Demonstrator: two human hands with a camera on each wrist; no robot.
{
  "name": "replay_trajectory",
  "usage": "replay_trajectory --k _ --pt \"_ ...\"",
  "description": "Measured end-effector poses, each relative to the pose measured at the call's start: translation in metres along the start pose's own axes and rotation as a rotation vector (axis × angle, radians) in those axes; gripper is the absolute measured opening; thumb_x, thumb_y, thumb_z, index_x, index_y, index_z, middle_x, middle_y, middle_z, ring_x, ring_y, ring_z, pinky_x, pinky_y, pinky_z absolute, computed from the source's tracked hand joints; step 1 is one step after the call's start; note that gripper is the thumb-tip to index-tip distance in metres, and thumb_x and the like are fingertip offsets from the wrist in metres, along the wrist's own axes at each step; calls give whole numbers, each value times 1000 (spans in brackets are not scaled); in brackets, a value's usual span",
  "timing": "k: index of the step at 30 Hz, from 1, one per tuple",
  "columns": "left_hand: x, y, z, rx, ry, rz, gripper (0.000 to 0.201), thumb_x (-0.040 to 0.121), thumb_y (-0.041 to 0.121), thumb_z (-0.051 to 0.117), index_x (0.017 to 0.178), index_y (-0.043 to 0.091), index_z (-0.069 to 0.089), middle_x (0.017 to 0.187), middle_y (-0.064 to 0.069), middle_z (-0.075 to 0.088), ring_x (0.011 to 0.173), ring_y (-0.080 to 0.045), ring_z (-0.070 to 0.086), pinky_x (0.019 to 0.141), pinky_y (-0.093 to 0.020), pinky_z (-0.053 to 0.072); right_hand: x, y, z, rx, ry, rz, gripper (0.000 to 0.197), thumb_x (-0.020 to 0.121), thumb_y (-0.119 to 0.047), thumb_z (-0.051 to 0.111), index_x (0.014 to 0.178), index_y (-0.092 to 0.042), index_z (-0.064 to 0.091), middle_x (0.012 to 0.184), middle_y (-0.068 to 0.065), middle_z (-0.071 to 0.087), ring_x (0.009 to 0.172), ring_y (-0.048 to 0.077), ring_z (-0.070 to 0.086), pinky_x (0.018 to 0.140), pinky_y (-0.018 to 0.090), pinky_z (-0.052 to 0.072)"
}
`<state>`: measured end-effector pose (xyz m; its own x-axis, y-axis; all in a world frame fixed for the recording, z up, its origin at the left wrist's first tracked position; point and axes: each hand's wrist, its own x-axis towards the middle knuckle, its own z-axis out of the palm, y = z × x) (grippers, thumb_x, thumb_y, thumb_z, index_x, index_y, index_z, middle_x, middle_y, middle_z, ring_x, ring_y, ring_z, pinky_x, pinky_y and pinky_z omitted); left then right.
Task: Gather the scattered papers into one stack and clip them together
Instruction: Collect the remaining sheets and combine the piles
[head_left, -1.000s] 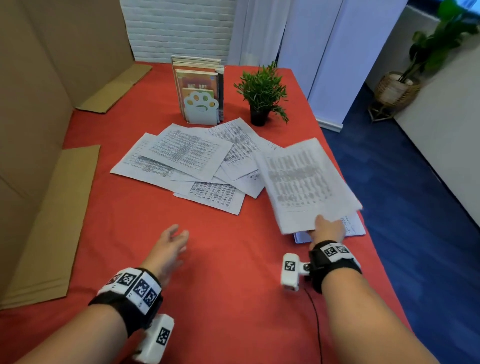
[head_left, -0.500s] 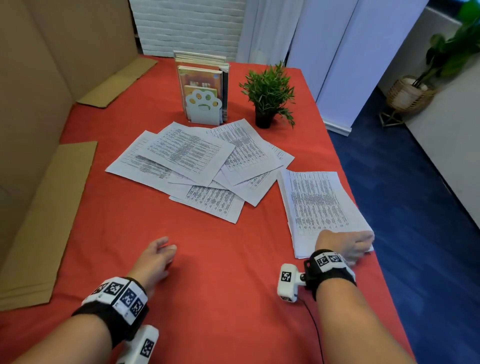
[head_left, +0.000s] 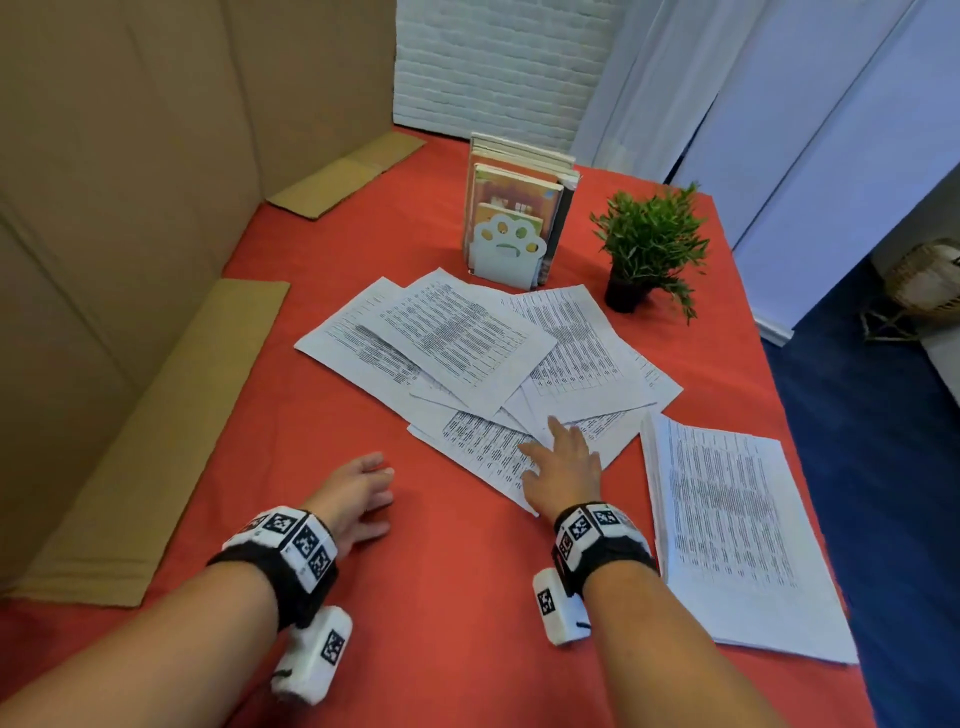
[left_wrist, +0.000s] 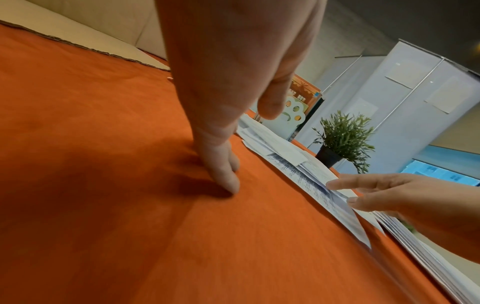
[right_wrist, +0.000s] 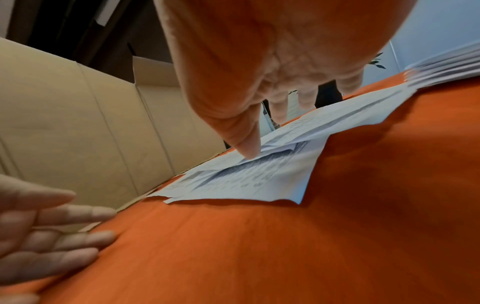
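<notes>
Several printed sheets (head_left: 457, 338) lie fanned and overlapping on the red tablecloth (head_left: 441, 597). A squared stack of papers (head_left: 727, 530) rests near the table's right edge. My right hand (head_left: 561, 462) is spread flat over the nearest loose sheet (head_left: 483, 447); in the right wrist view its thumb (right_wrist: 246, 148) touches that sheet (right_wrist: 259, 181). My left hand (head_left: 358, 493) rests with relaxed fingers on bare cloth left of the sheets and holds nothing; its fingertips (left_wrist: 226, 181) touch the cloth. No clip shows in any view.
A paw-shaped bookend with books (head_left: 511, 218) and a small potted plant (head_left: 649, 249) stand behind the sheets. Cardboard panels (head_left: 156, 415) wall the left side. The table's right edge drops to blue floor (head_left: 883, 467).
My right hand laid its bundle down on the stack at the right, let go, and moved left onto the nearest loose sheet. The left hand stayed on the cloth.
</notes>
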<state>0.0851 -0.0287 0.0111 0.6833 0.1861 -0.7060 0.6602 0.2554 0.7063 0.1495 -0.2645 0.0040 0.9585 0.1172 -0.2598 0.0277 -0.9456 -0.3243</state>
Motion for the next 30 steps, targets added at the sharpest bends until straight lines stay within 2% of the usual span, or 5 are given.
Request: replay_trajectory --k 6,11,19,26,30 --pt "25 28 26 -71 -96 -9 47 92 15 53 136 29 42 125 3 52 110 -21 50 92 -51 44 39 1 0 -132 -128 49 57 84 -20 48 136 -44 41 160 -5 -4 148 24 -8 118 53 -3" --pt "37 32 58 -160 -147 -10 55 92 12 52 142 29 35 130 0 50 126 -26 46 98 -51 39 48 4 7 -98 -162 79 65 89 -23 44 148 -30 19 160 -12 2 147 20 3 117 51 16" --pt "61 34 80 -296 56 132 50 91 4 53 139 8 41 142 -13 45 126 -26 48 108 -36 39 36 6 6 -6 -153 15 64 88 -20 44 148 -26 21 158 -12 11 145 15 14 115 49 24" --pt "59 12 32 -130 270 310 23 83 -5 60 105 -1 64 92 -14 61 74 -20 63 61 -19 58 -4 -13 8 68 -183 -140 62 91 -21 42 149 -26 20 158 -13 13 140 15 27 109 47 32" --pt "41 -13 -16 170 341 340 30 73 0 64 90 25 69 89 -14 67 78 -31 66 80 -42 58 -47 -34 21 45 -202 -249 59 92 -21 41 148 -23 23 156 -9 20 134 18 37 107 44 35"
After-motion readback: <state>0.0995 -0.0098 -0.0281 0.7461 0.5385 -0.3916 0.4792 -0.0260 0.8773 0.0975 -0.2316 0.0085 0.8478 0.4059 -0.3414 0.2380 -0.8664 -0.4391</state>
